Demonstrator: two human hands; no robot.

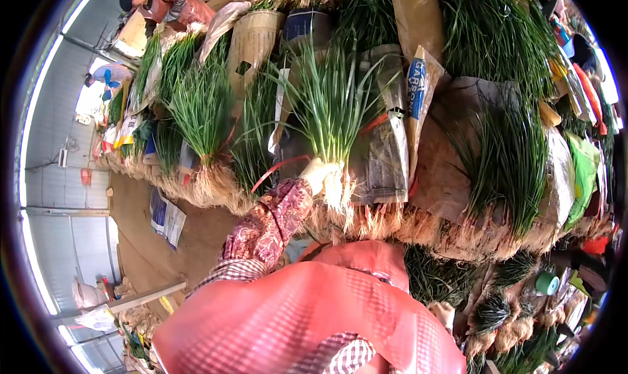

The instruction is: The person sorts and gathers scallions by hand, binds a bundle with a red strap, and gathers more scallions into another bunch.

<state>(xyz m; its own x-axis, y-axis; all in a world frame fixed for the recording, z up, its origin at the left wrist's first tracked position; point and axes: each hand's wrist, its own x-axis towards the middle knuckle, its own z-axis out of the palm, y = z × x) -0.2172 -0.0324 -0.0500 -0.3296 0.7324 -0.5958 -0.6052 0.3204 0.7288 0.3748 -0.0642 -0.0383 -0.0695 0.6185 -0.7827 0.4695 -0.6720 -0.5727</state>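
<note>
My left hand (319,174), in a patterned sleeve, is closed around the pale lower stems of a bunch of spring onions (333,112). Its green leaves fan upward, and its whitish roots hang below my fingers. A red tie strip (278,172) sticks out beside my wrist. Behind the held bunch lies a row of more greens with sheets of packaging between them. My right hand (443,314) is low on the right, beside my red apron (314,308); its fingers are too poorly seen to tell what they do.
Another bunch of spring onions (201,122) leans on the row at left. A blue-and-white Garson bag (417,89) stands to the right. More greens and a green cup (547,283) are at lower right. Another person (173,8) bends at upper left; a printed bag (167,218) lies on the floor.
</note>
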